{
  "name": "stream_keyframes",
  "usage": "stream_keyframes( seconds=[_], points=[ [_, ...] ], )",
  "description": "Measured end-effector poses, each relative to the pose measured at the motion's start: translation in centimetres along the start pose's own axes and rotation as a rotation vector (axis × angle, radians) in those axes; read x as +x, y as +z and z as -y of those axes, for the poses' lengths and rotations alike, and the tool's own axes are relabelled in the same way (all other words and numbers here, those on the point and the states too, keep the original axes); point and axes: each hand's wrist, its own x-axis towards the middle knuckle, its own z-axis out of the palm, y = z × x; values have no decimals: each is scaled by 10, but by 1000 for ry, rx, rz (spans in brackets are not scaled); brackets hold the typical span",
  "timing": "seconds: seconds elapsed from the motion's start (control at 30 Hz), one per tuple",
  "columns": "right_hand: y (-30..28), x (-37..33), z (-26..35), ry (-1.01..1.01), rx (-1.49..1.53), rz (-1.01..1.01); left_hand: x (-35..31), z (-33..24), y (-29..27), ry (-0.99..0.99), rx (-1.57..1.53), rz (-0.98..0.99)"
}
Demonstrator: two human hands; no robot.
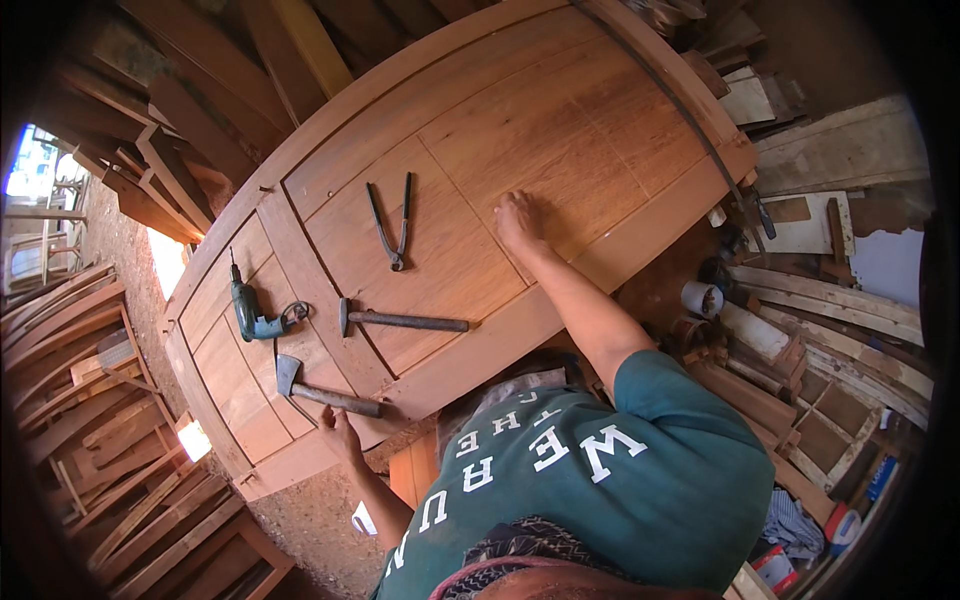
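A large panelled wooden door lies flat before me. My right hand rests on its wide panel with the fingers curled in; anything under them is hidden. Beyond the door's near edge, my left hand is closed beside the handle of a hatchet. A thin dark cord runs down to its fingers, but whether they hold it is unclear. A hammer lies across the door's crosspiece, and open pincers lie farther up. At the left end lies a green power drill with its bit pointing away.
A long dark metal bar crosses the door's right end, its handle sticking past the near corner. Stacked boards stand behind the door. Curved wooden frames fill the left; scrap wood and a white bucket lie right.
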Motion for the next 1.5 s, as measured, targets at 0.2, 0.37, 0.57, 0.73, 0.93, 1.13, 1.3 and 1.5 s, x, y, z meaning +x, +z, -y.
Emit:
stream_keyframes(
  seconds=[0.2,0.37,0.57,0.73,0.93,1.13,1.3,1.5],
  points=[
    [3,17,-22,-4,91,-12,-19,-22,14,26,20,46],
    [-45,16,-78,96,490,-38,-29,-40,20,42,2,48],
    [-31,18,-63,-15,306,-14,-39,-89,55,75,-6,169],
    [-18,21,-37,-86,-7,-85,-62,-147,84,129,38,232],
    [-18,25,5,-192,219,93,-91,-139,91,135,47,240],
    [-1,17,24,-253,-61,51,-103,-133,92,81,14,294],
    [-4,17,42,-313,-359,159,-92,-125,92,82,-16,364],
    [6,14,45,-166,-330,-8,-57,-145,96,207,-85,429]
  ],
)
